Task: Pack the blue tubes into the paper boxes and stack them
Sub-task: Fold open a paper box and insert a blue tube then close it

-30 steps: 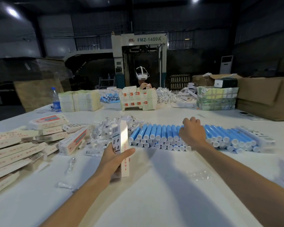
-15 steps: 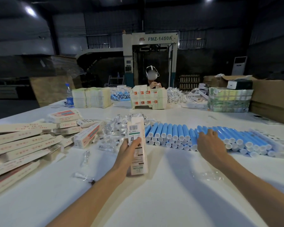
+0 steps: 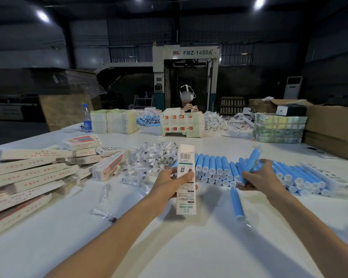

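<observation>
My left hand [image 3: 170, 182] grips a white paper box [image 3: 186, 178], held upright above the white table [image 3: 189, 247]. My right hand [image 3: 262, 176] holds a blue tube [image 3: 251, 160] lifted at a slant out of the pile of blue tubes [image 3: 215, 168], which lies in rows across the middle of the table. One loose blue tube [image 3: 237, 203] lies on the table in front of the pile, its white cap toward me.
Flat and folded paper boxes [image 3: 28, 177] lie heaped at the left. A heap of small clear plastic packets [image 3: 151, 159] sits behind the box. Across the table a person [image 3: 187, 101] sits behind stacks of boxes [image 3: 181, 125]. Cardboard cartons [image 3: 329, 127] stand far right.
My right hand has lifted a blue tube out of the pile, and another tube now lies loose in front of it. The box in my left hand has shifted toward the middle.
</observation>
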A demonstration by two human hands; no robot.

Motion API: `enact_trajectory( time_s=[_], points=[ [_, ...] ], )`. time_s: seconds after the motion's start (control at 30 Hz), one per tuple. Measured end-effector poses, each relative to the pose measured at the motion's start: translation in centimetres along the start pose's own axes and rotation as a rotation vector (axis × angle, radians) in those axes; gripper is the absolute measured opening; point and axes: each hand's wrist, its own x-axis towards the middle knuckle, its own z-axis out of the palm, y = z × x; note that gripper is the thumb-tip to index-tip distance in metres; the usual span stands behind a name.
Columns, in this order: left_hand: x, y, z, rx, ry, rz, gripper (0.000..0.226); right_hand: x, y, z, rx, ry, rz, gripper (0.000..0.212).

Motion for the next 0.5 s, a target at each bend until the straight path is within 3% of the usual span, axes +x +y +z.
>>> enact_trajectory(
  time_s=[0.07, 0.13, 0.3, 0.4, 0.5],
  points=[
    [-0.4, -0.7, 1.1, 0.008, -0.021, 0.013, 0.044, -1.1, -1.1, 0.2, 0.265, -0.083, -0.027, 0.075],
    [-0.8, -1.6, 1.8, 0.008, -0.037, 0.029, 0.044, -1.8, -2.3, 0.6, 0.391, -0.146, -0.057, 0.062],
    [-1.0, -2.3, 2.1, 0.046, -0.081, 0.075, 0.051, -1.9, -6.0, 2.2, 0.318, -0.164, -0.228, 0.030],
    [-0.9, -2.2, 2.3, 0.069, -0.092, 0.081, 0.059, -2.0, -8.0, 3.8, 0.379, -0.165, -0.264, 0.031],
    [-0.8, -2.3, 2.3, 0.081, -0.092, 0.107, 0.057, -2.5, -9.1, 5.7, 0.230, -0.174, -0.309, 0.031]
  ],
)
